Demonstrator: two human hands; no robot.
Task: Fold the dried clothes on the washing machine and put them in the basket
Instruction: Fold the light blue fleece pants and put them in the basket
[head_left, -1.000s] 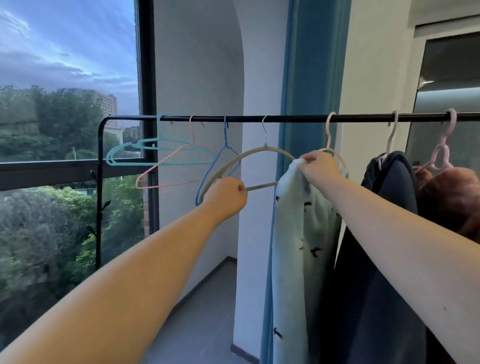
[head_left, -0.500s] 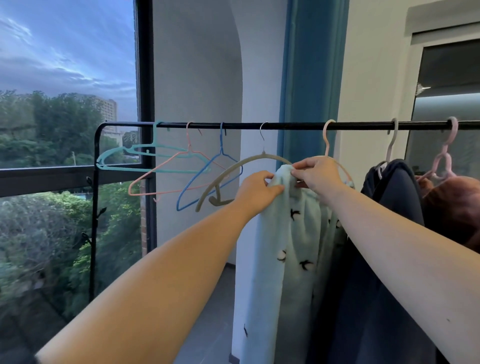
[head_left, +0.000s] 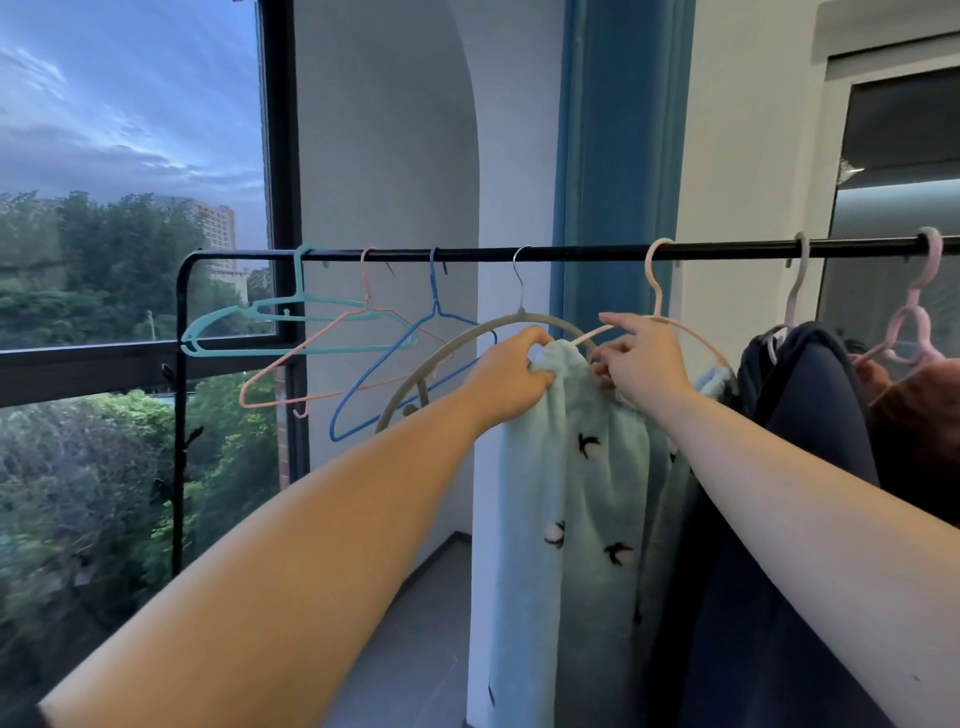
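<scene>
View along a drying rail (head_left: 571, 254) beside a window. At left, four bare hangers, teal (head_left: 291, 351), pink (head_left: 368, 291), blue (head_left: 434, 296) and grey (head_left: 519, 315), hang bunched together, presumably pushed clear of the clothes. The left hand (head_left: 511, 374) has its fingers curled tightly round the top edge of the pale green garment (head_left: 587, 493), taking its weight. This garment, the task's object, hangs straight down from the two hands, just below the rail. The right hand (head_left: 641, 364) pinches the same edge where it meets the arm of a peach hanger (head_left: 655, 291), forefinger lying along that arm, apparently to work cloth and hanger apart. Further right, a dark garment (head_left: 810, 415) and a rust one (head_left: 914, 405) hang on hangers, not yet collected. Neither washing machine nor basket is in view, so folding has probably not begun for this piece.
</scene>
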